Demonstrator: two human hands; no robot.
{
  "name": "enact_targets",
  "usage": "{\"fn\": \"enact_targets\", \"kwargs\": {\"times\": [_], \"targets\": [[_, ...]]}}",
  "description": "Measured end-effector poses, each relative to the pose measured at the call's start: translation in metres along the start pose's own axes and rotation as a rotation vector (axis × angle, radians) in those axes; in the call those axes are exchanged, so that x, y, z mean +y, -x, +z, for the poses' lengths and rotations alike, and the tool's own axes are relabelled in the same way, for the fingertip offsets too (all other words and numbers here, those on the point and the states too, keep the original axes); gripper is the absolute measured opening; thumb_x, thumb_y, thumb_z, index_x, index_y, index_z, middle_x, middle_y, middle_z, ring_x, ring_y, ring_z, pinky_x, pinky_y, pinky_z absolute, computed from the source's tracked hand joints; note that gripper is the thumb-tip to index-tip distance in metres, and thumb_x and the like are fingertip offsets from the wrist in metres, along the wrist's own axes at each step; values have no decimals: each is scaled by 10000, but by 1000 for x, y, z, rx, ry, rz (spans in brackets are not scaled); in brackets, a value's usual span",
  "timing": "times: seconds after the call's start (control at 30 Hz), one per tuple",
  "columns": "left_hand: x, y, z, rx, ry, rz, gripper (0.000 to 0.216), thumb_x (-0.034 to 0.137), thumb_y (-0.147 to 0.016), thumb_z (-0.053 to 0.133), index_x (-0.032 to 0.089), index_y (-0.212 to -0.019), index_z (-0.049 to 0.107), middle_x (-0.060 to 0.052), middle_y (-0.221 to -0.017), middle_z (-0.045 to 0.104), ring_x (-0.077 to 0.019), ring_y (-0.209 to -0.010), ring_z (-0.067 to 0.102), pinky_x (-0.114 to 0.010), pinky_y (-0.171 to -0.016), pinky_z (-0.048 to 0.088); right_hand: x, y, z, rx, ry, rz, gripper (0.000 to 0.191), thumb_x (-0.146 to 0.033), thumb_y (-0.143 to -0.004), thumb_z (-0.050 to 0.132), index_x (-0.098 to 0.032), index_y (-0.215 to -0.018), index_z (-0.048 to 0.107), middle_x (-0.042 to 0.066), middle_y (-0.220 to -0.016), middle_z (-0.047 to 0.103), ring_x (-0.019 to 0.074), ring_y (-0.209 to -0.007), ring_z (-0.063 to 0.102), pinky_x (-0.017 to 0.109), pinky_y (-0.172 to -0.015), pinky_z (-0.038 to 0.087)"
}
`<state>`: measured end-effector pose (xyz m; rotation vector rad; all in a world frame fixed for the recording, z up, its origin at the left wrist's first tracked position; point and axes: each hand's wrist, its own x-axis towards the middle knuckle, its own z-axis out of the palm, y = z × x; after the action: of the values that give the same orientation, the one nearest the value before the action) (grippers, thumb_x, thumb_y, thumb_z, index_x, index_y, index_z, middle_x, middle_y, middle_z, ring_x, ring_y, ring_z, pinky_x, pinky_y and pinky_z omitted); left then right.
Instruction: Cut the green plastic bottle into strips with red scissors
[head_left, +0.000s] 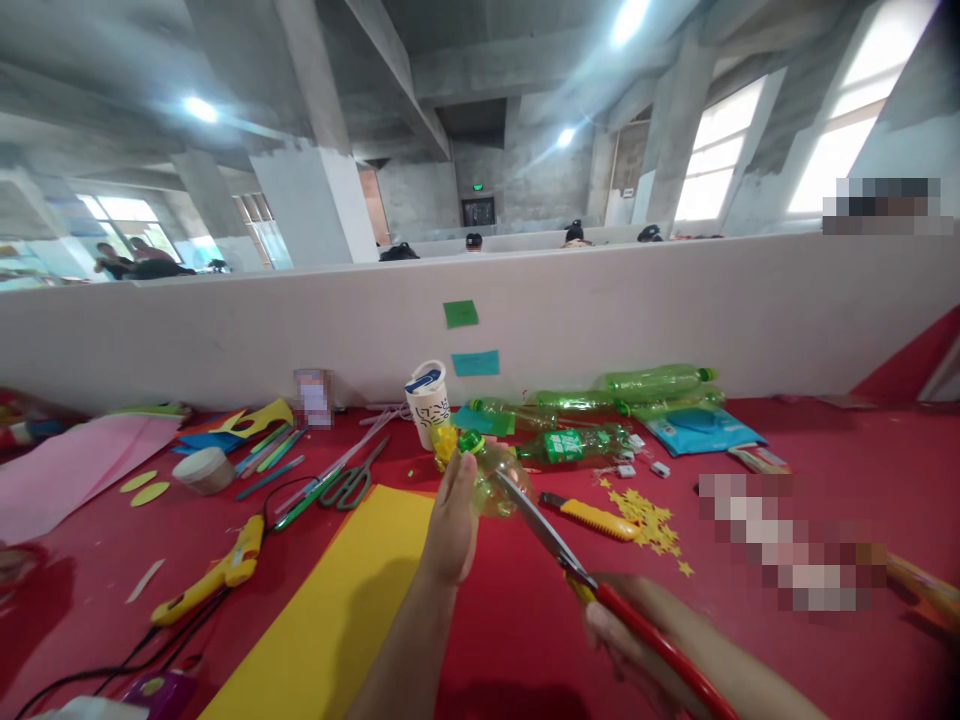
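My left hand [454, 520] holds the cut-off top part of a clear green plastic bottle [501, 470], its green cap still on. My right hand [637, 625] is closed around red-handled scissors [551, 540]. Their long metal blades reach up to the bottle piece, the tip at its side; whether they bite into the plastic I cannot tell. Just behind the bottle cap is something yellow and crumpled [445, 445]. A yellow utility knife [596, 517] lies right of the blades, beside a heap of yellow paper stars [649, 520].
Yellow sheets [322, 610] lie under my left forearm. Further left are a corded glue gun [217, 580], grey scissors [356, 485] and pens. A white cup [429, 408] and several green bottles [577, 443] stand or lie toward the white partition [337, 325].
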<state>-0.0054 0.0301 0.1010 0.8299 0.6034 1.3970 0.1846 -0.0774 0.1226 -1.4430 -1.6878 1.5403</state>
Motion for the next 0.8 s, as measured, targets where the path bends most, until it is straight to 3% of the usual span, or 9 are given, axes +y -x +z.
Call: {"fn": "enact_targets", "kwargs": {"times": [0.2, 0.47, 0.6, 0.8], "targets": [[11, 0, 2, -46, 72, -58, 384, 451, -836, 546, 202, -1122, 609, -76, -1090, 668, -249, -1038, 606, -380, -858, 471, 5, -4, -7, 37, 14, 14, 553, -748, -815, 367, -207, -699, 385, -93, -461, 358, 60, -406, 369, 193, -434, 305], [13, 5, 3, -99, -21, 34, 431, 197, -755, 625, 240, -1179, 564, -54, -1100, 656, -231, -1001, 606, -345, -812, 478, 17, -10, -3, 122, 15, 26, 546, -737, -813, 397, -202, -707, 415, -103, -480, 343, 51, -376, 348, 193, -410, 304], [13, 4, 3, -91, -4, 18, 432, 176, -756, 592, 247, -1181, 564, -49, -1105, 650, -226, -999, 601, -339, -800, 482, 14, -10, -5, 57, 28, -2, 514, -697, -845, 402, -205, -697, 409, -106, -445, 364, 52, -371, 361, 209, -463, 348], [12, 6, 2, -95, 0, -18, 388, 175, -751, 556, 222, -1134, 592, -56, -1063, 661, -235, -1002, 596, -344, -799, 473, 6, -8, -7, 47, -11, 16, 551, -743, -814, 379, -202, -714, 408, -109, -458, 341, 46, -358, 353, 189, -416, 311]]}}
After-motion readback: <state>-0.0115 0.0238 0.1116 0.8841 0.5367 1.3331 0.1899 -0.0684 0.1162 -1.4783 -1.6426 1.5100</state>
